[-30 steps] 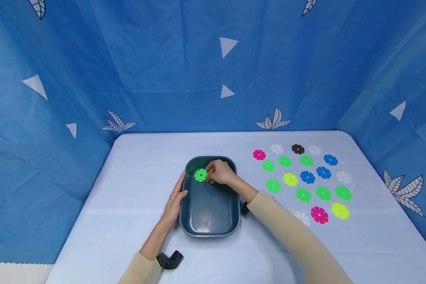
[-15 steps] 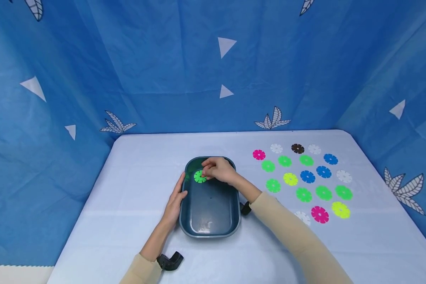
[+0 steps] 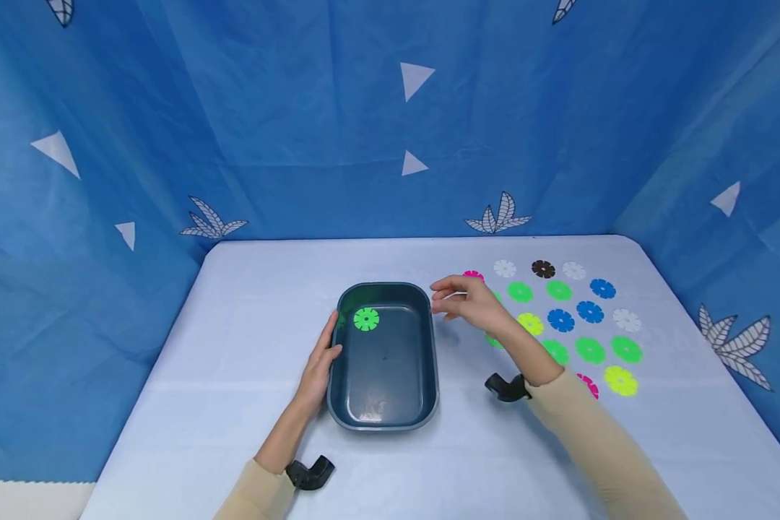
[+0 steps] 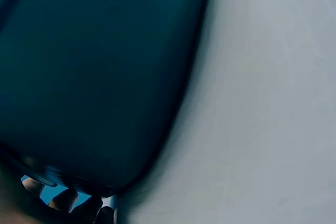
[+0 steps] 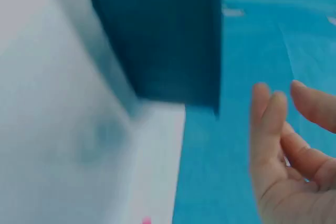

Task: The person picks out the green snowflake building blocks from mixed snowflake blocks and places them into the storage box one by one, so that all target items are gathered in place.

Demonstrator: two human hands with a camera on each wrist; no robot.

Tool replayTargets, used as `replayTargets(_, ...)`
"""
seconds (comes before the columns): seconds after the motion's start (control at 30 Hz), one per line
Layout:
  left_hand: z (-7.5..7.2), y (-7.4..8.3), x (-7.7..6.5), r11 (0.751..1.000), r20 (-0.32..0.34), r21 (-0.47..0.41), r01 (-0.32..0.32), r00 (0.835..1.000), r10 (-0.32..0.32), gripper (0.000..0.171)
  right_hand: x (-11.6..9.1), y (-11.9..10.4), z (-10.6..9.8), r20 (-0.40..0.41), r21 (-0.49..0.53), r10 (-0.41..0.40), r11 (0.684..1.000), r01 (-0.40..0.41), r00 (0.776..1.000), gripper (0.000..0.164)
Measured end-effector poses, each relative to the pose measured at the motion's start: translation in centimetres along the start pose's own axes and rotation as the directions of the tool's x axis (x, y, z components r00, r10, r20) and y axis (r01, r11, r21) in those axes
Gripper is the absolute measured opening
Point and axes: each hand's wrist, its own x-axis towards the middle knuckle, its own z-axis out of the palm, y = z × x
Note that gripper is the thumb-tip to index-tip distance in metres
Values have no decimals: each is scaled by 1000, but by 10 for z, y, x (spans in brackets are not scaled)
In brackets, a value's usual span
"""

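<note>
A dark teal plastic tray (image 3: 385,419) stands on the white-covered table, with a green notched plastic disc (image 3: 366,319) lying inside toward its far left. My left hand (image 3: 315,372) holds the tray's left side, the fingers along the outer wall and the thumb over the rim. In the left wrist view several fingertips (image 4: 63,200) show beside the tray's dark wall (image 4: 100,77). My right hand (image 3: 474,300) hovers just right of the tray, fingers loosely bent and apart, holding nothing. The right wrist view shows a gap between its thumb and fingers.
Many notched discs lie spread on the right of the table, among them a blue disc (image 3: 561,321), a brown disc (image 3: 543,269) and a yellow disc (image 3: 621,380). My right hand and forearm cover some of them. A blue curtain (image 3: 338,130) hangs behind.
My right hand has let go of the green disc inside the tray and moved right, out past the tray's right rim. My left hand and the tray have stayed in place.
</note>
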Motion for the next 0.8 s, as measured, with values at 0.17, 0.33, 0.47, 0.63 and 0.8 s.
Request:
replayTargets(0.17, -2, 0, 0, 1000, 4, 5, 2, 1000, -2, 57, -29, 14, -35, -100, -95, 107, 989, -116, 989, 45)
replayTargets(0.33, -3, 1, -1, 1000, -1, 1, 4, 1000, -4, 57, -52, 34, -57, -137, -141, 178, 970, -197, 975, 49)
replayTargets(0.47, -3, 1, -1, 1000, 2, -1, 3, 1000, -3, 57, -63, 50, -64, -157, -166, 206, 958, -232, 966, 48)
replayTargets(0.63, -2, 1, -1, 1000, 4, 6, 4, 1000, -4, 57, -67, 67, -66, -182, -192, 223, 947, -257, 958, 48)
replayTargets(0.8, 0, 1, 0, 1000, 12, 20, -3, 1000, 3, 57, -65, 80, -63, -215, -242, 227, 930, -278, 950, 48)
